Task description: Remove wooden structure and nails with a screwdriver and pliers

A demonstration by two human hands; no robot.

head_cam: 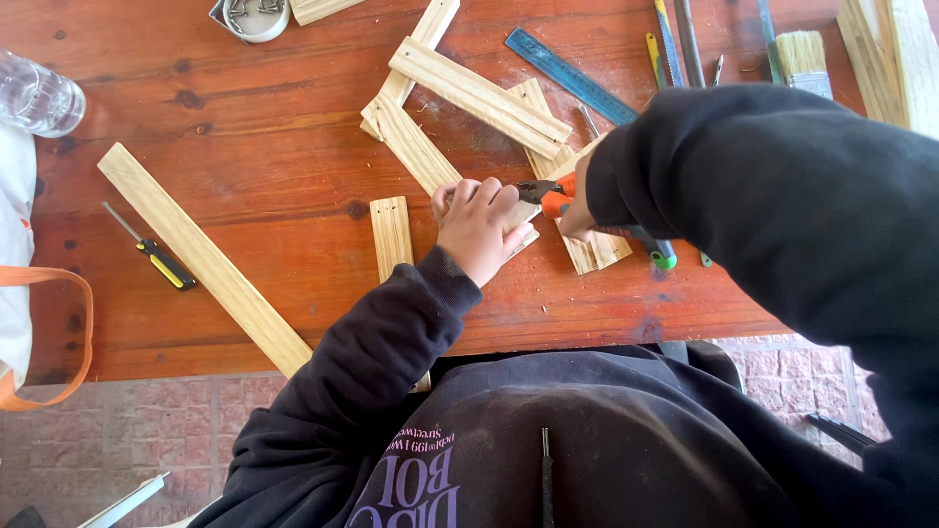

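Note:
My left hand (477, 223) presses down on a pale wooden slat (416, 147) that is part of a small frame of several slats on the reddish wooden table (264, 166). My right hand (579, 207), mostly hidden by a black sleeve, grips orange-handled pliers (548, 194) whose dark jaws point at the slat just beside my left fingers. What the jaws hold is too small to tell. Another slat (479, 95) lies across the top of the frame.
A long slat (201, 256) and a yellow-handled screwdriver (156, 256) lie at the left. A short slat (391, 235) sits beside my left wrist. A blue ruler (572, 76), a paintbrush (804, 59), a plastic bottle (37, 96) and a metal tin (252, 18) line the far side.

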